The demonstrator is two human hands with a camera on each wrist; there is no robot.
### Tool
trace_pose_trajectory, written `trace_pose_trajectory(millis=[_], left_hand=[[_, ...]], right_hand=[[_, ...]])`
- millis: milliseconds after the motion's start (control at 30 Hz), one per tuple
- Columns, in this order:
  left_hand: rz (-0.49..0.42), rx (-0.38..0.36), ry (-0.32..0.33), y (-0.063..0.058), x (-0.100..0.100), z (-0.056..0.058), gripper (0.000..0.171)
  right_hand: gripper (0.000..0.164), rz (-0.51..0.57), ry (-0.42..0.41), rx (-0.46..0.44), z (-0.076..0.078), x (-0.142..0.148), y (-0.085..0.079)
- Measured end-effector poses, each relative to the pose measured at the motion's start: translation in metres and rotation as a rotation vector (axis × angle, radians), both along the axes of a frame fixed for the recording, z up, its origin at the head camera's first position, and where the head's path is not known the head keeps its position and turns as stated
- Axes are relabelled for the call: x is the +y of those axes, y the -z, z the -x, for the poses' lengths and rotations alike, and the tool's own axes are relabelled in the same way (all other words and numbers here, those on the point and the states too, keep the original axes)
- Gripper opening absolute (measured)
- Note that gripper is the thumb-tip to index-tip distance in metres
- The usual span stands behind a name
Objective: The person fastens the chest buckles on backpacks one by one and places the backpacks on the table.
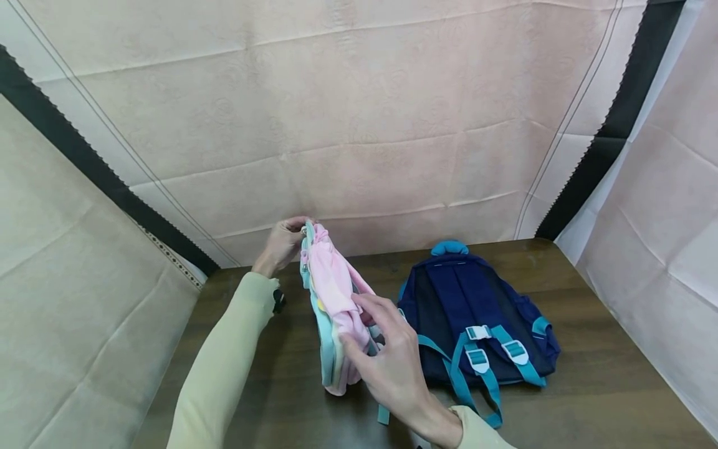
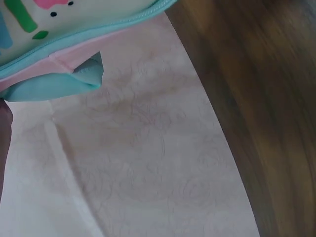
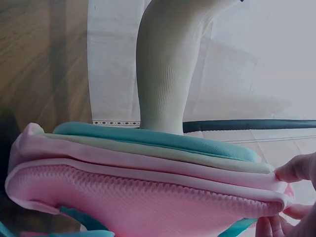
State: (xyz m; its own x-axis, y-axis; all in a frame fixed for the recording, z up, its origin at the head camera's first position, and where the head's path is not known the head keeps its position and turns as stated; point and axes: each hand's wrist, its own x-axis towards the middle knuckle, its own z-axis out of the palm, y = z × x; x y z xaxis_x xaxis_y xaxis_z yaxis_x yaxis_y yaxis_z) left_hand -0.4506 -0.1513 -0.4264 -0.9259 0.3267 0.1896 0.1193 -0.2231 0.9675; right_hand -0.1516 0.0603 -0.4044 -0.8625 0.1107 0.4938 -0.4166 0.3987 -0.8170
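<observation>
A pink and teal child's backpack stands on edge, side-on, on the table. My left hand grips its far upper end; only a sliver of that hand shows in the left wrist view, beside the printed front. My right hand pinches the pink back-panel side between thumb and fingers. In the right wrist view, the pink mesh back panel faces the camera, and the right hand holds the edge at one end. Teal straps partly show under it.
A navy backpack with light-blue straps and white buckles lies to the right, close to my right hand. Both bags are on a brown wooden table. Pale fabric walls with dark strips surround the table's back and sides.
</observation>
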Motion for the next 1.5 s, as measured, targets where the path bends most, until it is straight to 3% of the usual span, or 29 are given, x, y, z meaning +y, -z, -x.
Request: trace_pose_trajectory(millis=[133, 233, 400, 600, 767, 900, 1067, 1167, 1333, 1500], left_hand=[[0.089, 0.021, -0.02, -0.003, -0.005, 0.0, 0.039], [0.244, 0.06, -0.065, -0.008, -0.01, -0.003, 0.021], [0.524, 0.098, -0.134, -0.017, -0.02, -0.009, 0.029], [0.699, 0.171, -0.096, -0.028, -0.029, -0.015, 0.028], [0.784, 0.224, -0.031, -0.039, -0.034, -0.021, 0.031], [0.836, 0.255, -0.016, -0.047, -0.034, -0.026, 0.039], [0.784, 0.271, 0.01, -0.052, -0.029, -0.027, 0.042], [0.756, 0.248, 0.013, -0.053, -0.027, -0.028, 0.041], [0.815, 0.178, -0.04, -0.056, -0.025, -0.029, 0.054], [0.823, 0.16, -0.053, -0.058, -0.024, -0.031, 0.054]], right_hand=[[0.06, 0.042, -0.019, -0.062, 0.001, -0.001, 0.001], [0.06, 0.086, -0.034, -0.112, 0.001, 0.0, 0.002], [0.06, 0.136, -0.061, -0.189, 0.002, 0.0, 0.004], [0.055, 0.212, -0.109, -0.256, 0.004, -0.001, 0.008], [0.053, 0.293, -0.15, -0.276, 0.004, -0.004, 0.014], [0.054, 0.316, -0.142, -0.247, 0.005, -0.009, 0.025], [0.046, 0.296, -0.104, -0.238, 0.005, -0.016, 0.039], [0.042, 0.277, -0.079, -0.263, 0.004, -0.018, 0.047], [0.041, 0.239, -0.063, -0.282, 0.002, -0.019, 0.058], [0.04, 0.238, -0.07, -0.308, 0.001, -0.02, 0.072]])
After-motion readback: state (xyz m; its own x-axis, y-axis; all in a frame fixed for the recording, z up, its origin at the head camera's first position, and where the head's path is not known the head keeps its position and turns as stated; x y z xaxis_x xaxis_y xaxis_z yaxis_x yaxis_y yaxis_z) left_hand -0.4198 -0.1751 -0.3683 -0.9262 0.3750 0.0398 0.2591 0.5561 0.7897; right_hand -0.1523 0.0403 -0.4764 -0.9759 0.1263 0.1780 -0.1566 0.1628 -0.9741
